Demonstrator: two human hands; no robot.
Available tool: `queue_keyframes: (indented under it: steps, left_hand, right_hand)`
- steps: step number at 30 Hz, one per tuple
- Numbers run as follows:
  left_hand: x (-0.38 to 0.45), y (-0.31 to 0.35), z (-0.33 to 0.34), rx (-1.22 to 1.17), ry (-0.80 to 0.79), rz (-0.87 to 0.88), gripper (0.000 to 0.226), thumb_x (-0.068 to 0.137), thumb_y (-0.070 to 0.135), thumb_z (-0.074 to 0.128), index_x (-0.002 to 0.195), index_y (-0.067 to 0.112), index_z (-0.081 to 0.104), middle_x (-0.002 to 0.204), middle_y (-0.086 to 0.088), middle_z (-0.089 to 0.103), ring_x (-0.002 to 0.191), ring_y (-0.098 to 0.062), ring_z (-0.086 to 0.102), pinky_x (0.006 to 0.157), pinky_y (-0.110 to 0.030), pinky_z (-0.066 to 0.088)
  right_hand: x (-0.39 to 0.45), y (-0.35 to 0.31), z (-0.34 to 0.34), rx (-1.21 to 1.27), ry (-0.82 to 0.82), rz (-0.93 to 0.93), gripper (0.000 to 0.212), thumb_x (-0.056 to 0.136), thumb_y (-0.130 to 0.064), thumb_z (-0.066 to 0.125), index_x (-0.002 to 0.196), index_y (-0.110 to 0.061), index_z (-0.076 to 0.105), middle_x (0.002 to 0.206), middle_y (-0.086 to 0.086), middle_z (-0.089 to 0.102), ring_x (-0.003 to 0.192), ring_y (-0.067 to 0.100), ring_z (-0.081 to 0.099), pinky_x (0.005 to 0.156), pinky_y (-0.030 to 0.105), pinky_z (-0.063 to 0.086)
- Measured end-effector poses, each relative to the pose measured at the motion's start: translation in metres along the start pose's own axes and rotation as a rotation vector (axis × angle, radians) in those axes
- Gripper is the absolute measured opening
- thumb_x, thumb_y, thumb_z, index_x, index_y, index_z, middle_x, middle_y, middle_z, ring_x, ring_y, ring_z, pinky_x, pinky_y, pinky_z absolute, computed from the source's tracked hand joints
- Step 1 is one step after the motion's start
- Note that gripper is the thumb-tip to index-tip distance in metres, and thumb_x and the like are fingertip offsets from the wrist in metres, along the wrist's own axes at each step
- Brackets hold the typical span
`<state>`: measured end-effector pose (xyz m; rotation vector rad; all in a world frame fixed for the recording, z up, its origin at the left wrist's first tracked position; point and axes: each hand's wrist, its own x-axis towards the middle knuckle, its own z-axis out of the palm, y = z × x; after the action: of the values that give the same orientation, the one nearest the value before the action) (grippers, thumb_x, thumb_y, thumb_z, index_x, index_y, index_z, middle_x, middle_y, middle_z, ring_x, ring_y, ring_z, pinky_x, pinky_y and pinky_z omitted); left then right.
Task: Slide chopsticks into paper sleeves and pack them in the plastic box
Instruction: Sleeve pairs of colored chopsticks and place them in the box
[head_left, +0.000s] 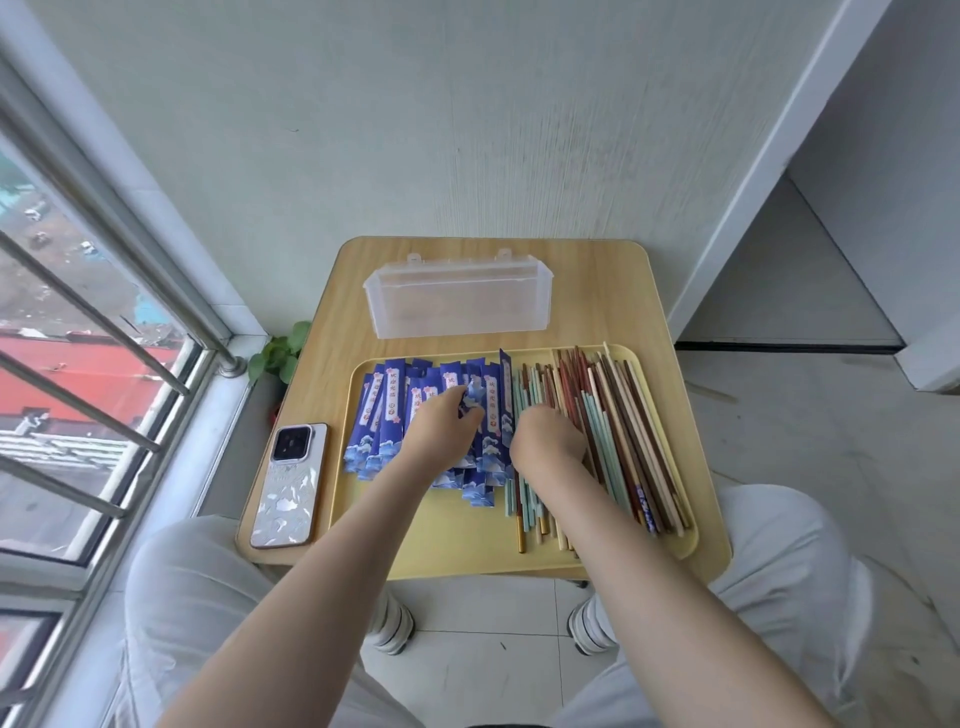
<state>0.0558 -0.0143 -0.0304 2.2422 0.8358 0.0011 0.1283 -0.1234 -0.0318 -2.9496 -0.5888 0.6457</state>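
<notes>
A yellow tray (447, 564) lies on the small wooden table. Its left half holds a heap of blue paper sleeves (387, 415); its right half holds several loose chopsticks (618, 431) in teal, brown and cream. My left hand (441, 428) is over the sleeves, and its fingers pinch one blue sleeve (474, 399). My right hand (545, 436) rests curled on the chopsticks at the middle of the tray; its fingers are hidden under the hand. The clear plastic box (457, 299) stands open and empty behind the tray.
A phone (291, 483) lies face down on the table's left edge beside the tray. A window with metal bars is at the left, a small plant (278, 353) sits by the table's far left corner, and the wall is right behind the table. My knees flank the table.
</notes>
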Motion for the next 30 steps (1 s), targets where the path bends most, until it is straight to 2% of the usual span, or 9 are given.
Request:
queue_keyframes:
  steps: [6,10,12,14,16,17,21,25,30]
  left_hand:
    - [-0.003,-0.005,0.000,-0.030,-0.018,-0.022,0.037,0.102,0.025,0.051,0.133,0.006,0.051,0.085,0.002,0.055,0.069,-0.016,0.051,0.056,-0.028,0.037]
    - [-0.005,-0.002,-0.009,-0.106,0.025,-0.007,0.042,0.100,0.027,0.055,0.137,0.013,0.041,0.084,0.000,0.057,0.064,-0.015,0.053,0.055,-0.030,0.042]
    - [-0.004,-0.003,-0.016,-0.143,0.058,0.012,0.039,0.100,0.030,0.058,0.131,0.011,0.045,0.077,0.003,0.056,0.060,-0.014,0.050,0.054,-0.030,0.041]
    - [-0.004,-0.005,-0.023,-0.158,0.098,0.044,0.039,0.098,0.035,0.061,0.128,0.012,0.051,0.075,0.005,0.056,0.057,-0.012,0.048,0.053,-0.027,0.039]
    - [-0.004,-0.006,-0.029,-0.161,0.136,0.068,0.039,0.096,0.037,0.064,0.126,0.013,0.057,0.079,0.006,0.059,0.058,-0.010,0.051,0.054,-0.025,0.040]
    - [-0.004,-0.007,-0.031,-0.159,0.156,0.078,0.037,0.095,0.035,0.066,0.125,0.013,0.061,0.083,0.006,0.061,0.062,-0.010,0.053,0.057,-0.025,0.041]
    - [-0.002,-0.015,-0.038,-0.056,0.274,0.113,0.028,0.094,0.028,0.067,0.119,0.017,0.070,0.103,0.001,0.069,0.093,-0.019,0.061,0.075,-0.030,0.041]
    - [0.001,-0.022,-0.046,0.078,0.327,0.114,0.027,0.095,0.031,0.064,0.121,0.026,0.069,0.106,0.004,0.066,0.107,-0.023,0.055,0.086,-0.033,0.029]
    - [0.000,-0.024,-0.052,0.132,0.281,0.169,0.030,0.095,0.036,0.063,0.124,0.032,0.067,0.107,0.008,0.063,0.111,-0.022,0.051,0.091,-0.032,0.023]
  right_hand:
    - [-0.001,0.001,-0.003,0.050,-0.007,-0.003,0.005,0.096,-0.012,0.063,0.098,-0.008,0.066,0.081,0.003,0.057,0.075,0.023,0.060,0.056,0.029,0.047]
    - [-0.001,0.007,-0.009,0.201,0.075,-0.025,0.030,0.093,-0.027,0.066,0.072,-0.012,0.052,0.065,0.000,0.050,0.054,0.019,0.049,0.044,0.023,0.031]
    - [-0.001,0.010,-0.019,0.334,0.134,-0.076,0.034,0.089,-0.023,0.065,0.063,-0.013,0.047,0.056,0.000,0.045,0.046,0.017,0.040,0.046,0.025,0.035]
    - [-0.006,0.011,-0.036,0.550,0.119,-0.143,0.024,0.088,-0.018,0.064,0.068,-0.008,0.056,0.059,0.002,0.058,0.049,0.020,0.050,0.057,0.036,0.052]
    - [-0.010,0.011,-0.053,0.821,0.044,-0.157,0.004,0.090,-0.009,0.061,0.090,-0.006,0.063,0.076,0.007,0.072,0.059,0.022,0.067,0.069,0.043,0.059]
    - [-0.011,0.012,-0.060,0.879,0.026,-0.173,0.009,0.090,-0.006,0.059,0.099,-0.008,0.063,0.080,0.007,0.073,0.064,0.022,0.071,0.073,0.043,0.060]
    - [-0.013,0.019,-0.075,0.675,0.033,-0.328,0.027,0.094,-0.009,0.058,0.119,-0.017,0.065,0.101,-0.001,0.073,0.081,0.012,0.071,0.072,0.026,0.051]
    - [-0.006,0.021,-0.074,0.334,0.182,-0.357,0.031,0.103,-0.014,0.046,0.117,-0.029,0.069,0.120,-0.003,0.067,0.114,0.020,0.057,0.101,0.042,0.036]
    - [-0.001,0.013,-0.072,0.129,0.315,-0.366,0.034,0.104,-0.018,0.043,0.114,-0.036,0.070,0.116,-0.001,0.059,0.117,0.026,0.045,0.101,0.048,0.027]
